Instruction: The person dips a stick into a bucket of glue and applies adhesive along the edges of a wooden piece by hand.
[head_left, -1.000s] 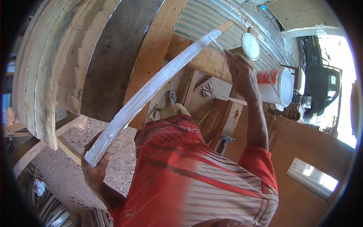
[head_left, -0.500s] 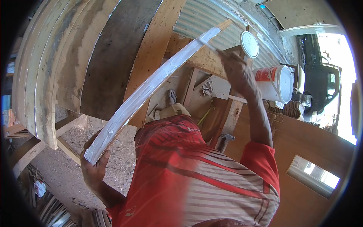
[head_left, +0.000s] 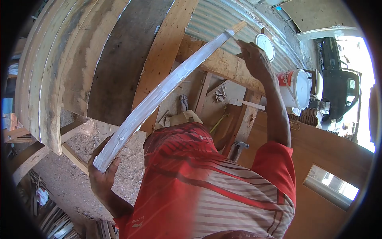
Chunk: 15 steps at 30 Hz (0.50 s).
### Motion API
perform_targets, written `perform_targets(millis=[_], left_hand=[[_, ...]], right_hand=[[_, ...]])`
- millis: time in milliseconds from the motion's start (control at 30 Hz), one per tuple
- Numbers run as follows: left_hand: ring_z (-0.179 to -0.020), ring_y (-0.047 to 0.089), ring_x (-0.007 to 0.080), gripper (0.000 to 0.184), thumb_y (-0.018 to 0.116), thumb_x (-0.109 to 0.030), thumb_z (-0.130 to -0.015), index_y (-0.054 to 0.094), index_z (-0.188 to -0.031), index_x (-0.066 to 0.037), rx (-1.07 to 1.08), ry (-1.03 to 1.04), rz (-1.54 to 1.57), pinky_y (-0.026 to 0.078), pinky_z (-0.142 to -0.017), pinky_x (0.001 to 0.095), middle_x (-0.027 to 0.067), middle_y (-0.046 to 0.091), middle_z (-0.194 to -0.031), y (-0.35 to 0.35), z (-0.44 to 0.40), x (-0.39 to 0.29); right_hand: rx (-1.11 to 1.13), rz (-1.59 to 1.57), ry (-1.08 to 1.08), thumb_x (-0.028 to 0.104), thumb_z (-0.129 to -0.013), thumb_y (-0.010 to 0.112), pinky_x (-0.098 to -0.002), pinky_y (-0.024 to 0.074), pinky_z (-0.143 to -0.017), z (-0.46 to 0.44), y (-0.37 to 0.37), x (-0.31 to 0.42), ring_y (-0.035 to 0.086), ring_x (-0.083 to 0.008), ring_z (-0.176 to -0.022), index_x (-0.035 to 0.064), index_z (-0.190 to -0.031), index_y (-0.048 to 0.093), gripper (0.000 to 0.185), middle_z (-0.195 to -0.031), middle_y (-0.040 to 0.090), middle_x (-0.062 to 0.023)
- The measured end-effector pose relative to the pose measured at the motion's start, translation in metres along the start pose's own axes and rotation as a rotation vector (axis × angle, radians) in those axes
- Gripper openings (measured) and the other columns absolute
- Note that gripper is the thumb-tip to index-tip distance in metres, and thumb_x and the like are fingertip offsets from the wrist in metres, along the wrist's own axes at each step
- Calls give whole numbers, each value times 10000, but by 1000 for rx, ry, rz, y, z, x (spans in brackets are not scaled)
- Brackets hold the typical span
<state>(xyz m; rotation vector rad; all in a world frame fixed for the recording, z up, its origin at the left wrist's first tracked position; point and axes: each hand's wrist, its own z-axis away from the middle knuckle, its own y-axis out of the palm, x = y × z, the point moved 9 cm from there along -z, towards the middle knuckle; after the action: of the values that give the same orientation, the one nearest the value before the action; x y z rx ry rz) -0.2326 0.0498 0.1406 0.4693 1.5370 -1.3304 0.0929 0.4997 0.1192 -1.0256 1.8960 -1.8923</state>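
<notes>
A long curved wooden strip (head_left: 167, 88), its upper face covered in thick white paste, slants across the view from lower left to upper right. My left hand (head_left: 102, 175) is wrapped around its near end, thumb on one edge and fingers on the other. At the far end, my right hand (head_left: 256, 60) grips a thin spreading tool (head_left: 235, 39), whose tip touches the strip near the limit of the paste. Beyond that tip the wood is bare. The tool's handle is mostly hidden in my fingers, so its exact kind is unclear.
Curved plywood panels (head_left: 107, 59) stand at the left. A white bucket (head_left: 300, 89) with a red label and a round white lid (head_left: 264, 47) are at the right. A metal tool (head_left: 238, 150) rests by a wooden beam (head_left: 245, 125). Scrap wood (head_left: 59, 223) lies lower left.
My right hand and the spreading tool have moved outward along the strip to its far end. White paste now reaches closer to the bare tip. My left hand keeps its hold.
</notes>
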Motion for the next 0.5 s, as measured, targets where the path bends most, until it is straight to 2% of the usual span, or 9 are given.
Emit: perform_targets(millis=[67,167,233,333,367,500], left_hand=[[-1221,648,344,521,754,-160,-931,587,-1361,82,39,23,-42,504,-1031,443,223,664,-1329,1,-1,-5],[-1236,655,339,542,761,-170,-940,574,-1384,80,51,29,-29,513,-1032,447,231,670,-1341,2,-1,-3],[-1242,653,337,551,762,-167,-937,569,-1390,79,48,23,-22,512,-1036,446,233,668,-1345,2,-1,-1],[-1246,652,332,560,764,-155,-929,565,-1398,77,58,0,-37,512,-1038,444,235,664,-1354,3,0,3],[-1247,652,331,561,765,-150,-926,564,-1400,75,65,-12,-33,513,-1038,443,235,663,-1356,4,1,6],[-1246,651,316,566,763,-128,-915,563,-1406,70,79,-59,44,510,-1044,436,229,662,-1357,9,3,6]], right_hand=[[48,-47,-4,75,-1033,571,-436,542,-840,12,2,29,700,-324,-920,60,-1323,688,313,-1017,694,-180],[127,-44,-189,13,-981,598,-429,568,-752,39,0,89,689,-320,-858,37,-1348,650,371,-986,673,-165],[117,-122,-278,9,-929,617,-412,589,-692,59,-9,133,707,-315,-821,72,-1373,630,449,-1022,690,-150],[183,-280,-359,4,-884,679,-411,607,-740,79,-21,172,722,-317,-884,84,-1406,615,532,-1059,705,-141],[234,-291,-322,49,-988,623,-405,598,-801,81,-22,176,738,-300,-929,37,-1396,616,408,-1064,717,-187],[217,-256,-66,91,-1031,600,-379,594,-776,74,-30,149,734,-230,-845,1,-1379,611,360,-988,741,-149]])
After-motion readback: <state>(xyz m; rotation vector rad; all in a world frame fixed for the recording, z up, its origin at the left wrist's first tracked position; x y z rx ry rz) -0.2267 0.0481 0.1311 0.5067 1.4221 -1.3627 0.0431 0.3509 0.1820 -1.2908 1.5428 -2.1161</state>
